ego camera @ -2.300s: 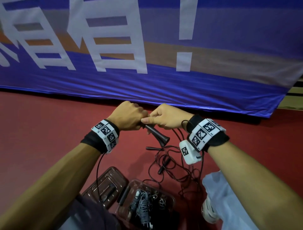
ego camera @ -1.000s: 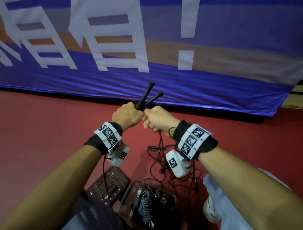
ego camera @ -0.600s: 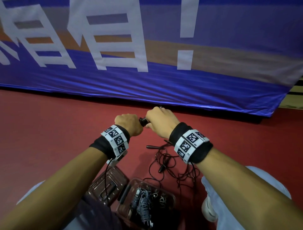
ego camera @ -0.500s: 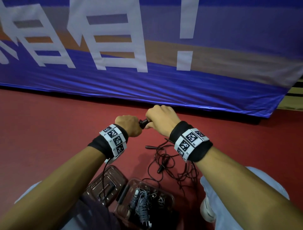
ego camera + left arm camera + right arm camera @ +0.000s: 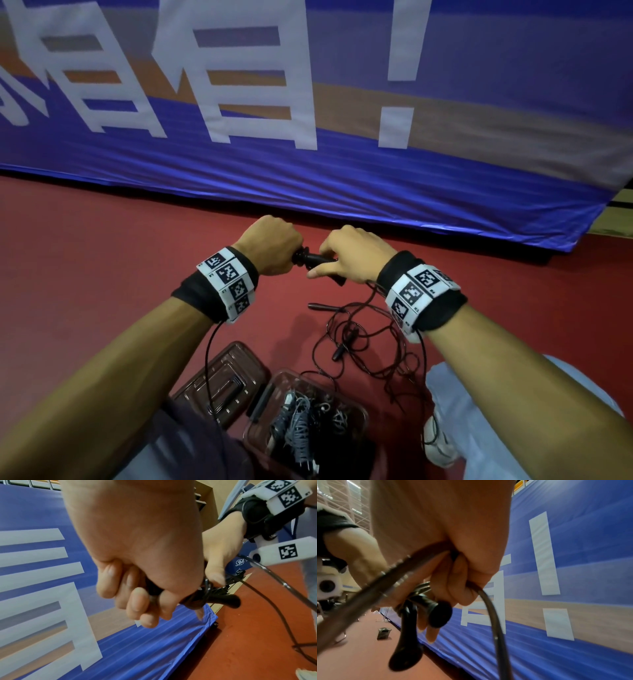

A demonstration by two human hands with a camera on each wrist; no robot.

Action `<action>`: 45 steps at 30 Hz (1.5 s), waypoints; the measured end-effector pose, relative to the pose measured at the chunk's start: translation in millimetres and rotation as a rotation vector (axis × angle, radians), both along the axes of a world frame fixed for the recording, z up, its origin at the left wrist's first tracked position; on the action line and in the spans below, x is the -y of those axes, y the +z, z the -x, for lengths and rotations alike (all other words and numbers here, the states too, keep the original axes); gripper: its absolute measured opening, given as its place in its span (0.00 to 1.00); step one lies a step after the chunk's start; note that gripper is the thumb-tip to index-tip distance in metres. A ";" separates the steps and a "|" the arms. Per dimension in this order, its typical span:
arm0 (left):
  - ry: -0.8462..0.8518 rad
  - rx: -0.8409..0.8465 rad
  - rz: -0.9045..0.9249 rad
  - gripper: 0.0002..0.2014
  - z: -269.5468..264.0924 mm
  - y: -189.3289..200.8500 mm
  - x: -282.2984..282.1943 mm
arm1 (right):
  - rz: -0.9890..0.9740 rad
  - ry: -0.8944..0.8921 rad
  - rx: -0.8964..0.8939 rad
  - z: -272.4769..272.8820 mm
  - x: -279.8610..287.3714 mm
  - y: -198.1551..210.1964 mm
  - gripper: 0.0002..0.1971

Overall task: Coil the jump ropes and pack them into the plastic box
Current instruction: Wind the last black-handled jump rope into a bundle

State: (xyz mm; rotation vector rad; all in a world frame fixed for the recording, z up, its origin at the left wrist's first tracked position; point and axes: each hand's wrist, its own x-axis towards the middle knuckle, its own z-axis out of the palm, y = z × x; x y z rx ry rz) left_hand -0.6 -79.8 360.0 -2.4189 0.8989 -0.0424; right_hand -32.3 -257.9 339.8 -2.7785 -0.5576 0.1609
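A dark red floor (image 5: 85, 260) runs up to a blue banner (image 5: 342, 185) with large white characters, which fills the background. The near edge of the plastic box (image 5: 356, 409) and its contents are cut off at the bottom of the head view; what lies inside is a dim tangle, hard to identify. Its lid (image 5: 226, 377) lies just beside it on the left. A loose jump rope (image 5: 363, 346) sprawls on the floor between the box and the hands. The left hand (image 5: 270, 248) is curled tightly round black handles (image 5: 315, 262), and the right hand (image 5: 352, 253) pinches the same handles and the rope trailing down. A white shoe (image 5: 438, 442) sits right of the box.
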 end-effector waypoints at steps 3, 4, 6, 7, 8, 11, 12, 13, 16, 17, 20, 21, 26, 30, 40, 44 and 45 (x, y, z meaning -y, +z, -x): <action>-0.091 0.022 -0.037 0.06 -1.1 4.6 0.8 | -0.119 0.013 -0.130 0.3 -2.1 -3.6 0.26; -0.119 0.035 -0.036 0.06 -1.9 6.4 0.8 | -0.162 0.031 -0.175 -0.2 -2.2 -4.9 0.24; -0.168 0.050 -0.011 0.07 -3.1 9.7 0.8 | -0.246 0.066 -0.268 0.4 -1.9 -3.7 0.22; -0.187 0.050 0.009 0.07 -4.1 10.9 0.4 | -0.299 0.076 -0.316 1.8 -1.6 -1.3 0.21; -0.202 0.046 0.032 0.07 -5.5 12.2 -0.8 | -0.347 0.083 -0.358 2.7 -0.9 0.7 0.21; -0.238 0.049 0.097 0.07 -9.4 13.9 -5.2 | -0.377 0.104 -0.382 7.3 0.1 9.8 0.21; -0.258 0.049 0.109 0.07 -10.2 13.0 -5.6 | -0.375 0.103 -0.377 8.3 -1.3 11.2 0.22; -0.284 0.044 0.119 0.07 -10.3 12.1 -5.1 | -0.377 0.104 -0.367 9.8 -3.5 12.1 0.24; -0.371 0.008 0.180 0.06 -9.6 6.5 -4.1 | -0.389 0.114 -0.308 12.8 -9.4 10.0 0.31; -0.391 0.001 0.221 0.06 -10.0 6.1 -4.3 | -0.414 0.107 -0.302 13.4 -9.0 10.0 0.31; -0.399 0.002 0.386 0.14 -11.7 8.0 -7.0 | -0.526 0.080 -0.309 11.2 -5.6 14.0 0.35; -0.392 0.011 0.427 0.16 -11.1 9.2 -7.7 | -0.557 0.082 -0.303 9.7 -4.4 15.3 0.40; -0.353 0.070 0.527 0.08 -1.2 13.7 -6.1 | -0.648 0.067 -0.264 6.1 -2.4 17.3 0.41; -0.335 0.136 0.709 0.15 2.8 16.3 -3.8 | -0.761 0.019 -0.247 2.7 -3.2 15.7 0.60; 0.063 0.091 1.011 0.19 12.7 20.8 3.1 | -1.371 -0.032 -0.515 13.9 -22.2 21.4 0.39; 0.454 -0.002 1.082 0.08 17.3 26.5 14.6 | -1.587 -0.183 -0.589 5.9 -33.1 23.7 0.33; 0.522 -0.033 1.082 0.06 16.4 25.9 14.9 | -1.597 -0.213 -0.599 3.2 -34.7 21.9 0.31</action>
